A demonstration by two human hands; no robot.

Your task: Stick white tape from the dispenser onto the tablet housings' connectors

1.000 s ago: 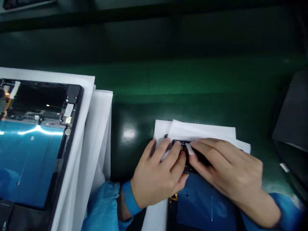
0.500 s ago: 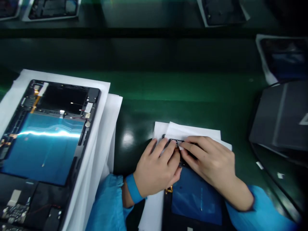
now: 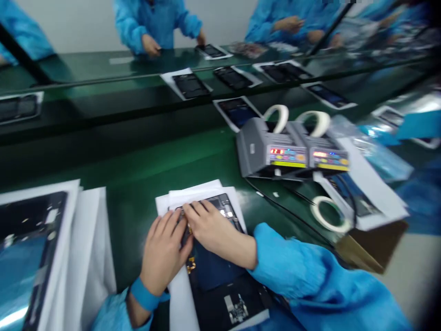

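An opened tablet [image 3: 220, 271] lies on white paper sheets [image 3: 179, 285], its dark blue panel and a circuit board showing. Over its upper left edge is my left hand [image 3: 163, 250], fingers bent and resting on the frame, a blue band round the wrist. My right hand [image 3: 213, 230] lies across the top part, its fingertips close beside those of my left. Whatever is under the fingertips is hidden, so what either hand holds cannot be made out.
Another opened tablet [image 3: 27, 257] lies on stacked paper at the left. Beyond my right hand are two tape dispensers [image 3: 275, 151], a tape roll [image 3: 315, 214], cables and a cardboard box [image 3: 374, 243]. Tablets line the shelf; people in blue work behind it.
The head view has swung right and up, bringing the dispensers and other people into view. The white piece earlier at my right fingertips no longer shows. Both hands remain at the tablet's top.
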